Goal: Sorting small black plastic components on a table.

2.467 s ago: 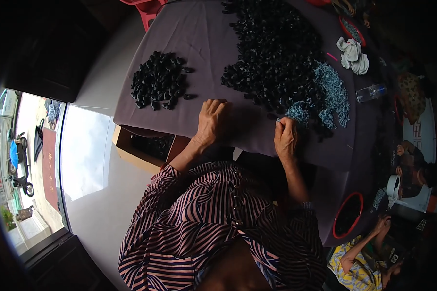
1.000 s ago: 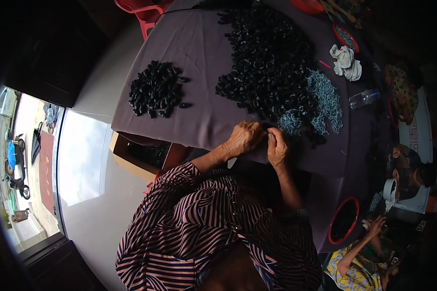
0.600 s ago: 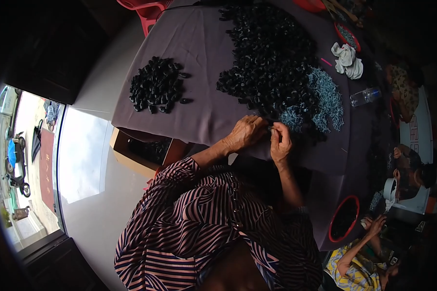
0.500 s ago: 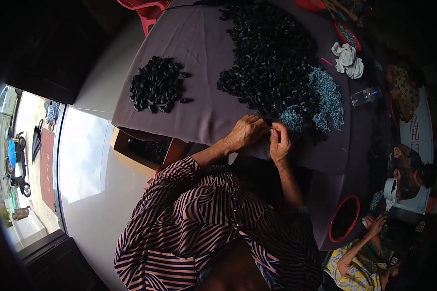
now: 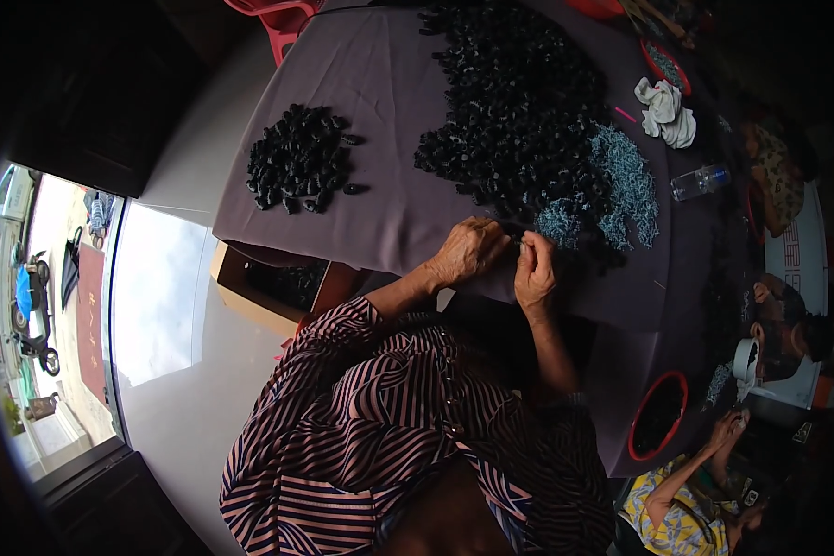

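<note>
My left hand [image 5: 472, 250] is closed at the table's near edge, fingers curled round something too hidden to name. Just beside it, my right hand [image 5: 536, 271] pinches a tiny thin piece between thumb and forefinger, its tip close to the left fingers. Right beyond both hands spreads a large heap of small black ribbed parts [image 5: 519, 102]. Against its right side lie loose bluish-silver, screw-like pieces [image 5: 625, 176], with a smaller clump [image 5: 558, 222] nearer my right hand. A separate, smaller pile of black parts [image 5: 300, 157] sits to the left.
A grey-purple cloth [image 5: 380, 111] covers the table. An open cardboard box [image 5: 259, 301] with dark contents is below the left edge. On the right are a white rag [image 5: 665, 113], a clear bottle [image 5: 700, 183] and a red-rimmed basket [image 5: 659, 417]. Other people [image 5: 681, 510] work at right.
My hands stay in nearly the same place, with small shifts of the fingers; the thin piece in my right hand shows more clearly. At lower right, another person's hands have moved.
</note>
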Available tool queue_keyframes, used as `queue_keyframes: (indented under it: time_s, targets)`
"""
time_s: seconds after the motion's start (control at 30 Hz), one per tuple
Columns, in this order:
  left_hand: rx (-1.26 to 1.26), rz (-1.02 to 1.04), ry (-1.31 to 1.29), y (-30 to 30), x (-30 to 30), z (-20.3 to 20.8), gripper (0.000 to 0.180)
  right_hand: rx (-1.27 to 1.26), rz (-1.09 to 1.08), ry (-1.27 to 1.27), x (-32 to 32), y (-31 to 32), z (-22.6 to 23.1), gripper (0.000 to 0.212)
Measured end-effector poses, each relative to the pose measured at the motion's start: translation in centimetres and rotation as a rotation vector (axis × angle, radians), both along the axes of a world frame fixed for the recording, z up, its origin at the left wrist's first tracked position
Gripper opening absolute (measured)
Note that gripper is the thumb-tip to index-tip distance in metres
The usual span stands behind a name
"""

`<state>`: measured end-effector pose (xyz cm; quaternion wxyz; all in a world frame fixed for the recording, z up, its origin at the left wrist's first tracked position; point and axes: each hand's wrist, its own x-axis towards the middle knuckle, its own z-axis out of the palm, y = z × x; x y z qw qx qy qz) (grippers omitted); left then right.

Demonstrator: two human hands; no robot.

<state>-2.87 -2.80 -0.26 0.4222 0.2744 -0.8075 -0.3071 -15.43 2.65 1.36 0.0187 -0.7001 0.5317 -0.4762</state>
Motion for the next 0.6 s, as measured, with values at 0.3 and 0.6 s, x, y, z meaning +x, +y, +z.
queue_keyframes:
  time_s: [0.3, 0.6]
  targets:
    - [0.219, 0.036, 0.025, 0.04, 0.16, 0.44, 0.012, -0.019, -0.306, 0.136, -0.30, -0.44, 0.23, 0.017]
    - [0.075, -0.016, 0.088, 0.08, 0.40, 0.74, 0.011, 0.132, 0.099, 0.068, -0.27, -0.49, -0.20, 0.014]
